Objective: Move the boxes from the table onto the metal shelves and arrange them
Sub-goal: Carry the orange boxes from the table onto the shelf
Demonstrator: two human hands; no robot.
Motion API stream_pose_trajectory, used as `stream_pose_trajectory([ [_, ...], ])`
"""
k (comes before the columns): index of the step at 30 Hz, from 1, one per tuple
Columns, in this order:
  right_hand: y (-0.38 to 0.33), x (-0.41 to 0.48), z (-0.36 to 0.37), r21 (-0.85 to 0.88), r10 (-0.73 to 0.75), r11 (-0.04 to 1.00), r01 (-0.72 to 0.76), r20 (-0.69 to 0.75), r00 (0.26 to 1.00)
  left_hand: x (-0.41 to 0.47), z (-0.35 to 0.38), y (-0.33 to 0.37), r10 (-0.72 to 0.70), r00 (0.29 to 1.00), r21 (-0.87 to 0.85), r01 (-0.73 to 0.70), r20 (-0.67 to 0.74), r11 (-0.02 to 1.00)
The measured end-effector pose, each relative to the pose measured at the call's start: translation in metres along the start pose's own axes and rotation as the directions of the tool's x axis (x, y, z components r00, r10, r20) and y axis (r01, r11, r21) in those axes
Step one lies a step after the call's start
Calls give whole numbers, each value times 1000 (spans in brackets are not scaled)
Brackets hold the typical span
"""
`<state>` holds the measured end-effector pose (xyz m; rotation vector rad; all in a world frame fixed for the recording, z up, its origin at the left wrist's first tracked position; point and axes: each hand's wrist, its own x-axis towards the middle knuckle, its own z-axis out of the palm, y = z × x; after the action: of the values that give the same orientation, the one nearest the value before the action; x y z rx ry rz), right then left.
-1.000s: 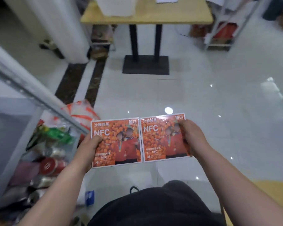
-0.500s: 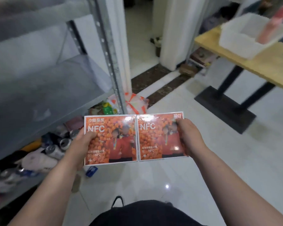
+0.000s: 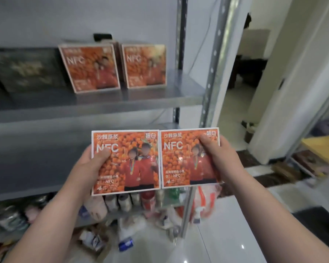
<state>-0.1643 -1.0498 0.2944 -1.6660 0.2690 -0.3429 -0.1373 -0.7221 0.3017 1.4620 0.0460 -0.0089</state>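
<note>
Two bare forearms, sleeveless to the frame edge

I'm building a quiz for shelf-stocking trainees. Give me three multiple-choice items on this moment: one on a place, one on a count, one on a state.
1. Where do the two shelved orange NFC boxes stand?
A. on the upper metal shelf
B. on the floor
C. on a wooden table

2. How many orange NFC boxes are in view altogether?
A. two
B. four
C. six

3. How are the two boxes in front held?
A. stacked in one hand
B. lying on the shelf, untouched
C. side by side, one in each hand

Answers:
1 A: the left shelved box and right shelved box stand upright on the upper metal shelf.
2 B: two shelved, two held.
3 C: the left hand grips the left held box, the right hand the right held box, edges meeting.
</note>
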Motion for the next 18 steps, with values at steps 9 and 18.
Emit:
stream_pose_trajectory([
  [9,-103,73,50,13,-233,972,234,-50,971,71,-24,99,265,962,-40,-262,65,964],
  [18,-153,155,101,-29,-402,915,401,-128,907,174,-44,147,345,936,-32,-344,68,938],
])
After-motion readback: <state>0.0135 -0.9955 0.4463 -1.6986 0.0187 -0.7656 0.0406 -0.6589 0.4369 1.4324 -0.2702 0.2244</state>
